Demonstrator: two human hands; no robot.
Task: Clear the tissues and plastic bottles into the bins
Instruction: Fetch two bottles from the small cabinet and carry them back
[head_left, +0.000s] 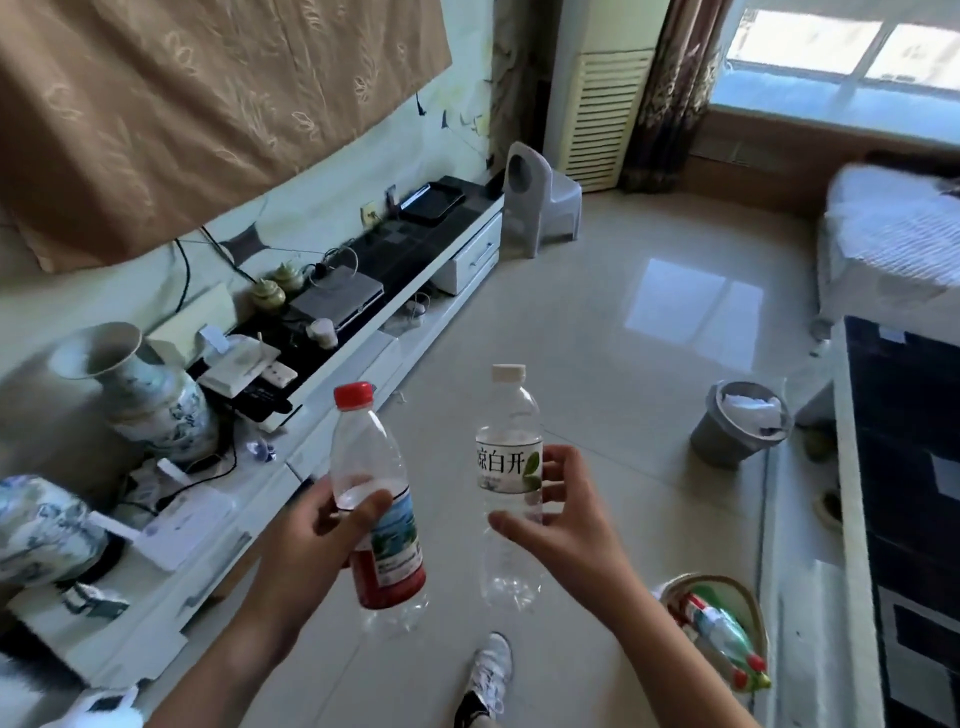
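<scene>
My left hand grips a clear plastic bottle with a red cap and a red label, held upright over the floor. My right hand holds a second clear bottle with a white cap and a white label, also upright. A grey bin with white tissues inside stands on the floor to the right, beyond my right hand. A woven basket holding several plastic bottles sits at the lower right, just beside my right forearm.
A long low white cabinet with vases, boxes and cables runs along the left wall. A dark-topped table stands at the right edge. A small plastic chair is at the far end. My shoe is on the glossy tiles.
</scene>
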